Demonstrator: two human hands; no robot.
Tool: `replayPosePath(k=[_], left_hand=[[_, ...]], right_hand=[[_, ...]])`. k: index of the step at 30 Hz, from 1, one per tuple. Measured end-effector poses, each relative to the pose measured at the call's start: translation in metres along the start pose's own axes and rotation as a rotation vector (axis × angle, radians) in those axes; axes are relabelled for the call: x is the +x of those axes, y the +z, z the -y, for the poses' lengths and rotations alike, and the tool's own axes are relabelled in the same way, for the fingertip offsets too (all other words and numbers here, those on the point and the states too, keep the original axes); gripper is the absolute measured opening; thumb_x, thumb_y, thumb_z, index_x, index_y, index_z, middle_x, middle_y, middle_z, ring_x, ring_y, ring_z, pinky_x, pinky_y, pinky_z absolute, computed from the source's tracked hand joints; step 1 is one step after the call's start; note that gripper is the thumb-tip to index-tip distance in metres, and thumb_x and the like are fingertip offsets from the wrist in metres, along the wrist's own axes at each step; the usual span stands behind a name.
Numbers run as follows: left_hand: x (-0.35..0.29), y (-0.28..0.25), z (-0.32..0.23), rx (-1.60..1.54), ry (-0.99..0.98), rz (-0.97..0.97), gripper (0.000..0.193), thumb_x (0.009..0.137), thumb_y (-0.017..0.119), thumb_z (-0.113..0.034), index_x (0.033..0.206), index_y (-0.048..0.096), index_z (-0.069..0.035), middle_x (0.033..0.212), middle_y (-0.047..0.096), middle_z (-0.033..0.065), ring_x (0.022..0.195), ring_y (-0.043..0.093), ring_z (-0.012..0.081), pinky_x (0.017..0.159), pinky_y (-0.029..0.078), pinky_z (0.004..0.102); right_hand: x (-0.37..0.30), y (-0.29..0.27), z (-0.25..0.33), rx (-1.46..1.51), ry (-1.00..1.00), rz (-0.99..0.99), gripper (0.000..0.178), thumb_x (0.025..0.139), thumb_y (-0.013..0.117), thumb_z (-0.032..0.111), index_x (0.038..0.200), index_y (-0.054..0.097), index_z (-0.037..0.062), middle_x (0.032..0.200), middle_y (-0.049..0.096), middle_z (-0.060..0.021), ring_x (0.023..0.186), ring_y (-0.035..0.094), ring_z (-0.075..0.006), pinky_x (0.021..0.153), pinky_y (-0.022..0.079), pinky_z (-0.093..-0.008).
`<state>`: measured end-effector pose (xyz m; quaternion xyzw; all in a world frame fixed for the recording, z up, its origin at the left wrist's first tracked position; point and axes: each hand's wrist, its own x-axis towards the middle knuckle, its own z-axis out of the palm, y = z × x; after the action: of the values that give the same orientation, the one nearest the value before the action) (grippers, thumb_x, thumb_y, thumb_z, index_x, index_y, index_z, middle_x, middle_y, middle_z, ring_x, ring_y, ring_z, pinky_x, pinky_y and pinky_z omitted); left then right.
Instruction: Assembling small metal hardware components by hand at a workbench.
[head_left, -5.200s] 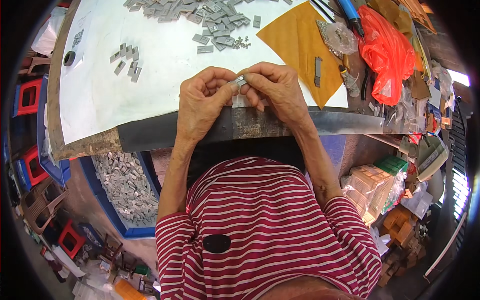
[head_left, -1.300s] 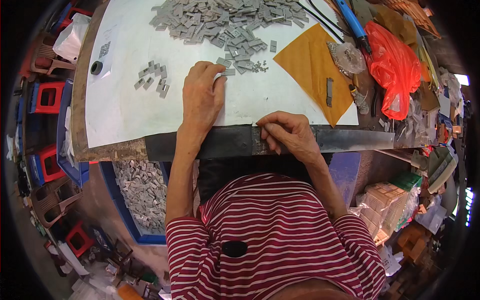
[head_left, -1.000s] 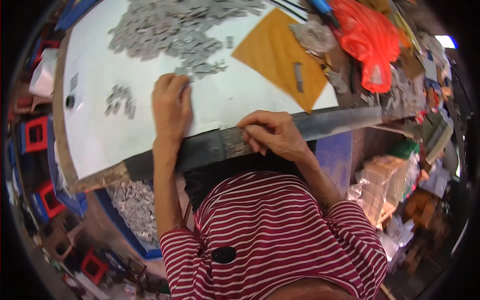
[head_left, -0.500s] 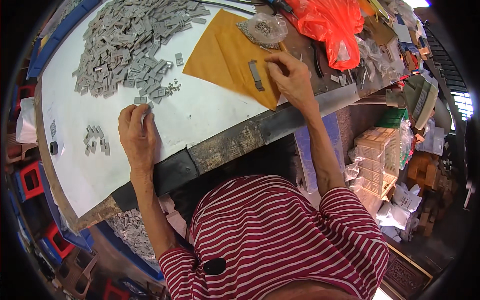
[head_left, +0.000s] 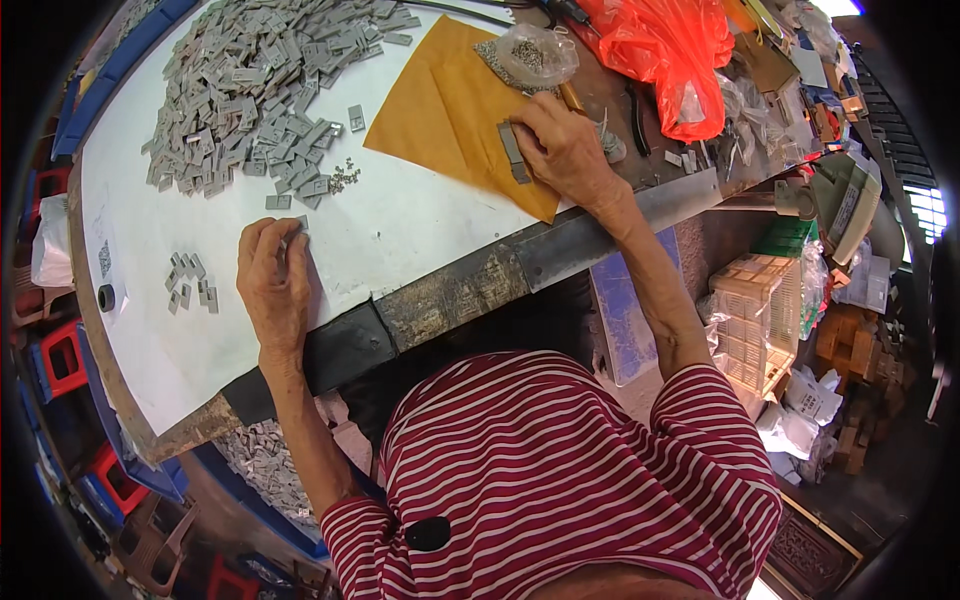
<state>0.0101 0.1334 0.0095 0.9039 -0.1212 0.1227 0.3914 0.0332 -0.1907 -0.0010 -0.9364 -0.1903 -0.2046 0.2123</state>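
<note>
My left hand (head_left: 274,280) rests on the white sheet (head_left: 400,220) with its fingers curled together. At its fingertips a small grey rectangular piece (head_left: 303,222) pokes out, mostly hidden. Another such piece (head_left: 278,202) lies just beyond. On the brown paper (head_left: 440,110), my right hand (head_left: 568,150) bends its fingers and thumb against the right side of a narrow grey metal strip (head_left: 512,152). Its fingers hide part of that strip. Behind this hand sits a clear plastic bag of tiny metal parts (head_left: 537,58).
A big heap of grey rectangular pieces (head_left: 240,100) covers the far left, with tiny metal bits (head_left: 345,176) beside it. A small group of pieces (head_left: 188,280) and a black ring (head_left: 106,297) lie left. A red plastic bag (head_left: 665,60) and black-handled pliers (head_left: 638,120) are far right.
My right hand has moved left and slightly away from me, onto the grey strip. My left hand has shifted only slightly, still holding the small piece.
</note>
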Motion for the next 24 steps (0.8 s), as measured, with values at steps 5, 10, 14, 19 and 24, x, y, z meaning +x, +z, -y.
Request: replayPosePath(k=[5, 10, 14, 19, 24], left_hand=[[-0.0009, 0.0, 0.0004, 0.001, 0.012, -0.007, 0.013, 0.075, 0.058, 0.004, 0.089, 0.058, 0.001, 0.089, 0.056, 0.0117, 0.079, 0.056, 0.0242, 0.07, 0.045, 0.0296], [-0.0016, 0.0005, -0.0004, -0.005, 0.008, -0.006, 0.013, 0.076, 0.058, 0.004, 0.089, 0.058, 0.001, 0.089, 0.056, 0.0118, 0.079, 0.057, 0.0247, 0.071, 0.045, 0.0296], [-0.002, 0.0009, -0.0001, 0.021, 0.024, -0.007, 0.013, 0.076, 0.058, 0.004, 0.089, 0.058, 0.001, 0.089, 0.056, 0.0119, 0.079, 0.056, 0.025, 0.07, 0.045, 0.0294], [-0.002, 0.0015, 0.0001, -0.004, 0.016, -0.014, 0.014, 0.076, 0.057, 0.005, 0.089, 0.057, 0.001, 0.089, 0.056, 0.0119, 0.079, 0.056, 0.025, 0.071, 0.045, 0.0294], [-0.002, 0.0009, 0.0015, 0.004, 0.027, -0.018, 0.014, 0.076, 0.058, 0.005, 0.09, 0.058, 0.001, 0.09, 0.056, 0.012, 0.08, 0.056, 0.0252, 0.071, 0.045, 0.0295]], right_hand=[[0.0018, 0.0024, -0.0035, -0.117, -0.079, 0.031, 0.011, 0.076, 0.057, 0.005, 0.085, 0.051, 0.0031, 0.081, 0.05, -0.012, 0.065, 0.057, -0.0309, 0.056, 0.046, -0.0381], [0.0024, 0.0031, -0.0039, -0.103, -0.094, 0.009, 0.011, 0.076, 0.057, 0.004, 0.084, 0.051, 0.001, 0.08, 0.049, -0.0134, 0.065, 0.056, -0.0314, 0.056, 0.046, -0.0377], [0.0012, 0.0032, -0.0054, -0.054, -0.076, -0.007, 0.011, 0.077, 0.056, 0.004, 0.085, 0.051, 0.0003, 0.081, 0.05, -0.014, 0.067, 0.056, -0.0322, 0.058, 0.046, -0.0385], [0.0012, 0.002, -0.0069, -0.037, -0.069, 0.01, 0.011, 0.077, 0.056, 0.004, 0.086, 0.052, 0.0002, 0.081, 0.05, -0.0139, 0.068, 0.056, -0.0324, 0.059, 0.046, -0.039], [0.0021, 0.0032, -0.0066, -0.037, -0.079, 0.01, 0.011, 0.076, 0.056, 0.004, 0.086, 0.052, 0.0003, 0.081, 0.05, -0.0139, 0.069, 0.056, -0.0325, 0.059, 0.046, -0.0393]])
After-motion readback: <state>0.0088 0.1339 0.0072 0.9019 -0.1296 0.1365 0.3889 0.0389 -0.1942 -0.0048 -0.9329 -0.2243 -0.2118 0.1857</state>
